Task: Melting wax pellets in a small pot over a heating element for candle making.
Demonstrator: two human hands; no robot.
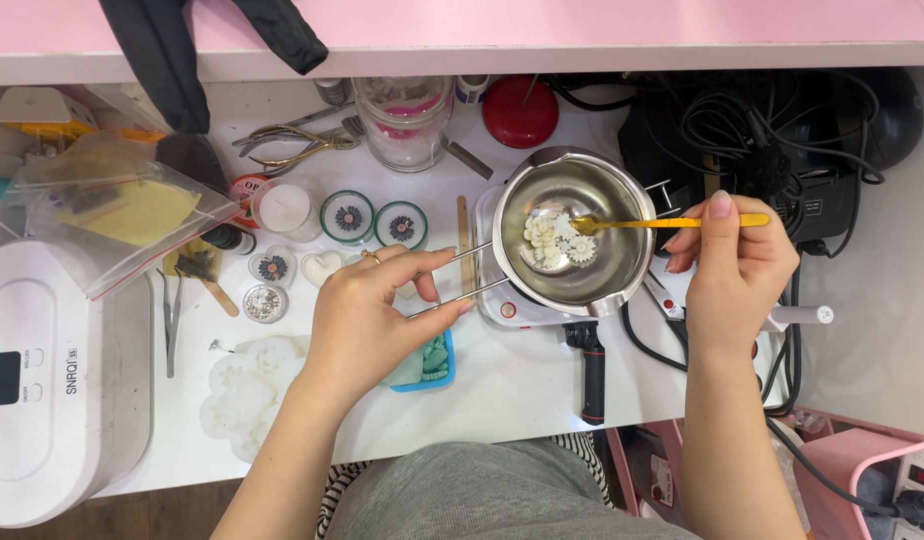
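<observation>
Steel melting pot (582, 225) on small hotplate (509, 300); left hand (367, 320) pinches wire handle (452, 275), right hand (732, 265) grips gold spoon (662, 222) amid white wax flowers (554, 240), apparently unmelted; melting looks barely begun.

A gold-coloured fork (662, 222) is dipping into white flower shapes (554, 240) lying in a shiny silver pot (574, 232). A red round lid (520, 112) is sitting behind it, and a blue mould (432, 365), possibly holding pale green pieces, is showing beside white petal shapes (244, 395) under a pink shelf (582, 25).
</observation>
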